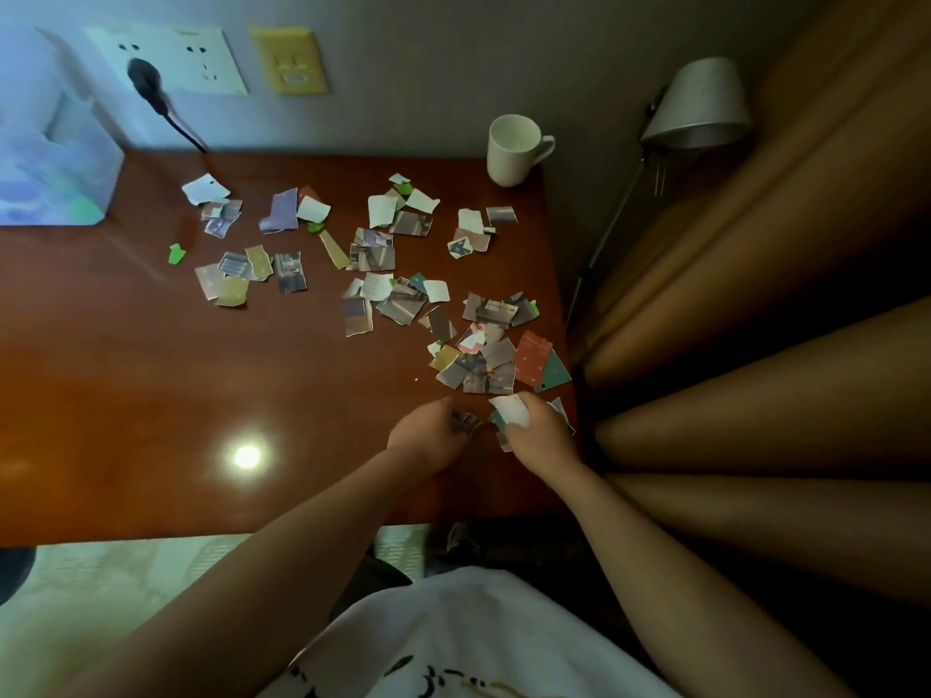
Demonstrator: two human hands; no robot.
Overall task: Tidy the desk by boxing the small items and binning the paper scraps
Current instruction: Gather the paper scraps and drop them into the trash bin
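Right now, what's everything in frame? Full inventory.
paper scraps: dozens, mixed colours, scattered over the desk's middle and right
desk: one, red-brown, centre
mug: one, white, desk's back right corner
box: one, pale blue, desk's back left
socket plate: one, white, wall, with black plug
wall plate: one, yellow, right of the socket plate
lamp: one, pale shade, right of desk
curtain: one, tan, far right
hands: two, desk's front right; left hand pinches scraps, right hand grips a bunch
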